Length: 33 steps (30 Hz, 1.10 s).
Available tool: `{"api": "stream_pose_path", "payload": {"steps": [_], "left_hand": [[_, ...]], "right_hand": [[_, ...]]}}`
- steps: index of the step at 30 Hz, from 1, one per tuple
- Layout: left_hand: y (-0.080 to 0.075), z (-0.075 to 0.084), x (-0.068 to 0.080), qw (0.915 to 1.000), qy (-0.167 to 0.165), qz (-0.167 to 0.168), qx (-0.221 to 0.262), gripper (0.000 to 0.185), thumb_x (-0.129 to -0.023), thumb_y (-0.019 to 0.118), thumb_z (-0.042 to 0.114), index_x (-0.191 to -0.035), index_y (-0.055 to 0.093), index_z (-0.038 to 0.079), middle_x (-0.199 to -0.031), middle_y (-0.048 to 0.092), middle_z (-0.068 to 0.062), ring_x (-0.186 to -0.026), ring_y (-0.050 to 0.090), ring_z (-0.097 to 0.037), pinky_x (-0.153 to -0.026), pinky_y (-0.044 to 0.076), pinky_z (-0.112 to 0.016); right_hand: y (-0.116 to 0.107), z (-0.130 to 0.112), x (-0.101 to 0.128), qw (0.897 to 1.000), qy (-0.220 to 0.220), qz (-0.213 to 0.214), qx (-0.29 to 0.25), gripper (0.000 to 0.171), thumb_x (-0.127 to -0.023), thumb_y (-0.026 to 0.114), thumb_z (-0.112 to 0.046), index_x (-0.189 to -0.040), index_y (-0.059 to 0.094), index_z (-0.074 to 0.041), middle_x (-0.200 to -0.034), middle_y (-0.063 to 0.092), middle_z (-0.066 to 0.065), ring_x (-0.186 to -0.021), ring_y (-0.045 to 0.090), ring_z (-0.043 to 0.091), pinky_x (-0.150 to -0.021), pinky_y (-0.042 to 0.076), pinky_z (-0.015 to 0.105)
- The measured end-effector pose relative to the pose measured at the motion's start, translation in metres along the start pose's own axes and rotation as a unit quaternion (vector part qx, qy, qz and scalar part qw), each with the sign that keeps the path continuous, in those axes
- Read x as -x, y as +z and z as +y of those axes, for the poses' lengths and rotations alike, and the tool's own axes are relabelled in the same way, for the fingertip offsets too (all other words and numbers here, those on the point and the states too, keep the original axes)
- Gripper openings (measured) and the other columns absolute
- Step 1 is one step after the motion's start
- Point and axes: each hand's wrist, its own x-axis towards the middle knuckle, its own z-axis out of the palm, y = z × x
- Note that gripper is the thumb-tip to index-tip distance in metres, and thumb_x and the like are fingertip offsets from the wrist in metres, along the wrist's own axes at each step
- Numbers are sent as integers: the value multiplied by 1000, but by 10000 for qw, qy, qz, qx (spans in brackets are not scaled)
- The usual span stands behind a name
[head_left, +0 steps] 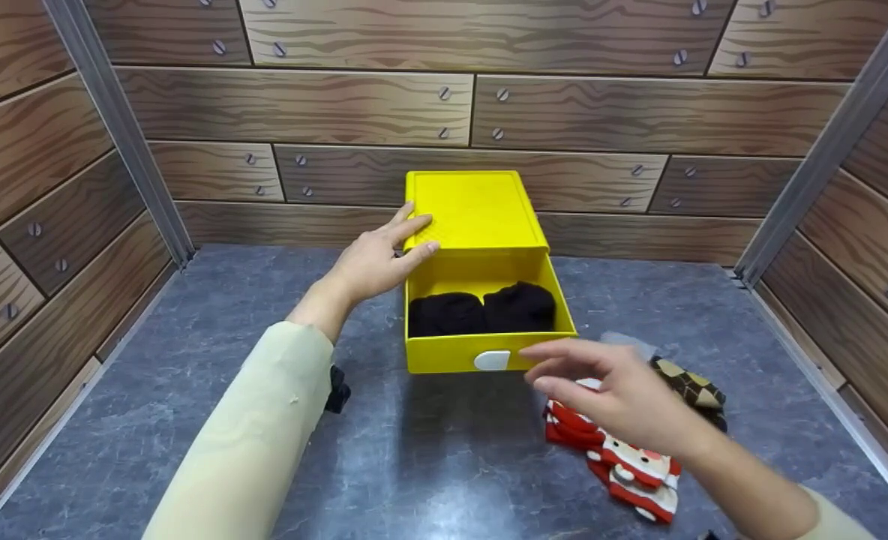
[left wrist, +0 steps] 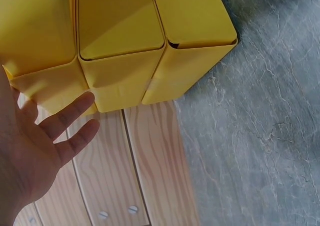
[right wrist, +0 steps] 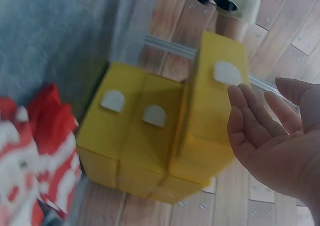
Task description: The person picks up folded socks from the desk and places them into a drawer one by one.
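A yellow drawer unit (head_left: pixel 474 210) stands by the back wall, and its top drawer (head_left: pixel 444 355) is pulled out. Two dark, rolled cloth bundles (head_left: pixel 519 307) lie side by side in that drawer. My left hand (head_left: pixel 373 259) rests on the unit's front left top edge, fingers spread. Just off the drawer's front, to the right of its white tab handle (head_left: pixel 493 361), my right hand (head_left: pixel 631 397) hovers with loosely bent fingers and holds nothing. In the right wrist view, those fingertips come right up to the upper drawer's white tab (right wrist: pixel 227 72).
Red and white socks with a face pattern (head_left: pixel 639 480) lie below my right hand. Behind them is a brown argyle sock (head_left: pixel 688 384), partly covered by my hand. Two lower drawers with white tabs (right wrist: pixel 113 100) are closed. Wood-print walls (head_left: pixel 369 105) enclose the grey tabletop (head_left: pixel 264 292).
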Motion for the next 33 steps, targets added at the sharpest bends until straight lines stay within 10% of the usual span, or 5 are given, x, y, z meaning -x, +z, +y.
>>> {"api": "stream_pose_path", "payload": {"steps": [9, 33], "left_hand": [[1, -2, 4, 10000, -28, 9, 33, 74, -104, 44, 72, -167, 35, 35, -177, 11, 9, -144, 52, -29, -119, 37, -53], [-4, 3, 0, 9996, -204, -128, -176, 74, -103, 42, 75, -167, 35, 38, -177, 11, 11, -153, 40, -28, -121, 33, -52]], "right_hand": [[21, 14, -18, 9977, 310, -398, -454, 40, -105, 71, -25, -144, 66, -24, -120, 77, -1, -107, 75, 19, -82, 61, 32], [34, 21, -54, 9926, 393, 542, -1016, 18, -103, 73, -12, -120, 76, -9, -118, 73, 15, -91, 78, 29, -82, 63, 39]]}}
